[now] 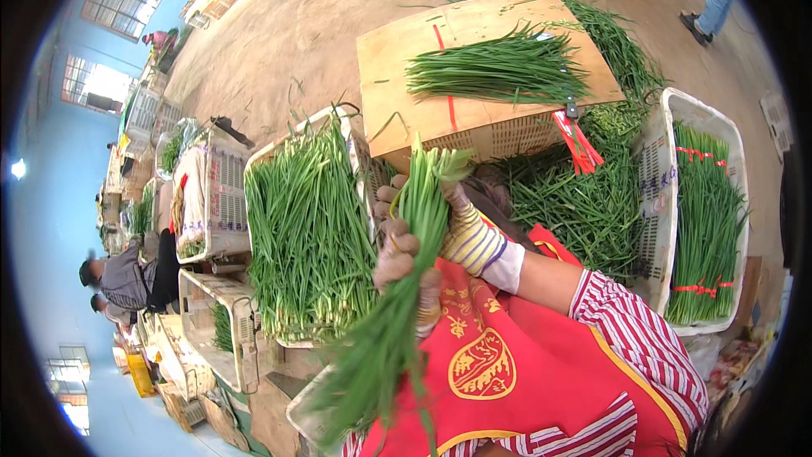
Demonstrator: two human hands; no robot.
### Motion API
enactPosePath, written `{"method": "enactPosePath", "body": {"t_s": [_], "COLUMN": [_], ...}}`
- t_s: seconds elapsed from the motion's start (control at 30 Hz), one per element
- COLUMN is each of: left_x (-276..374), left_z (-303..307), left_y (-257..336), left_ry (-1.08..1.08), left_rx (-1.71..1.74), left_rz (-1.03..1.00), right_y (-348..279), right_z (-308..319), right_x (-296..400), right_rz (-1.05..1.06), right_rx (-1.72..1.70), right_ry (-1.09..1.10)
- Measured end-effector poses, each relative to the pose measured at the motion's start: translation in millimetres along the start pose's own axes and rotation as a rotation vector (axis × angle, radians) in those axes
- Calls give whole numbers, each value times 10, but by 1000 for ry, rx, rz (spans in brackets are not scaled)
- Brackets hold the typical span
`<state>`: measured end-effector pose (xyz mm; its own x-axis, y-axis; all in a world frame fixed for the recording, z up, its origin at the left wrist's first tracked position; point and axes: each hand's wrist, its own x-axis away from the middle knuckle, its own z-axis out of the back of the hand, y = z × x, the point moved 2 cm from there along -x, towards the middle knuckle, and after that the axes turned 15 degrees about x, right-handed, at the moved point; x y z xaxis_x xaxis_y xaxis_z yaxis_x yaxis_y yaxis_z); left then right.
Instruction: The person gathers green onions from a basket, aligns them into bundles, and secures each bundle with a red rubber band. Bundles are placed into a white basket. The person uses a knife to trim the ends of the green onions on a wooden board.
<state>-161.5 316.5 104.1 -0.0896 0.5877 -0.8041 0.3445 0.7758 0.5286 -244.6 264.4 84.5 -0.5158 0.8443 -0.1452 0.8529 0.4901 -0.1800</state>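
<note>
My left hand point(396, 254), in a soiled knit glove, is wrapped around a loose bunch of green garlic chives point(422, 222). The bunch's pale stem ends point up and away from me. Its leafy ends hang blurred towards the lower left. My right hand point(472, 235), in a yellow-and-purple striped glove, grips near the stem ends, its fingers partly hidden by stems. Ahead, a wooden board point(393, 76) bears a laid-out pile of chives point(498, 70). A black-handled knife point(571, 108) and red ties point(577, 143) are at its near edge.
To the left stands a crate point(254, 158) packed with loose chives point(311, 228). At right, another white crate point(666, 203) holds chives bound with red ties point(704, 222). Loose leaves point(577, 203) cover the floor between. Other people point(127, 273) sit further left; a person's leg point(713, 9) shows at upper right.
</note>
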Motion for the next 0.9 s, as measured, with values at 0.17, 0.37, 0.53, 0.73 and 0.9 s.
{"method": "enactPosePath", "body": {"t_s": [0.17,0.37,0.53,0.73,0.9], "left_x": [381,216,-208,341,494], "left_z": [26,1520,703,34,-9], "left_y": [175,853,761,436,424], "left_ry": [-244,455,63,252,349], "left_rx": [-96,-169,9,158,3], "left_rz": [227,1014,1217,1510,1634], "right_y": [-86,-323,5,-254,-728], "right_z": [-19,87,-116,-270,-463], "right_x": [143,175,203,235,288], "right_rz": [-64,65,-48,75,623], "right_rx": [207,362,578,1255,2520], "right_ry": [187,299,251,167,71]}}
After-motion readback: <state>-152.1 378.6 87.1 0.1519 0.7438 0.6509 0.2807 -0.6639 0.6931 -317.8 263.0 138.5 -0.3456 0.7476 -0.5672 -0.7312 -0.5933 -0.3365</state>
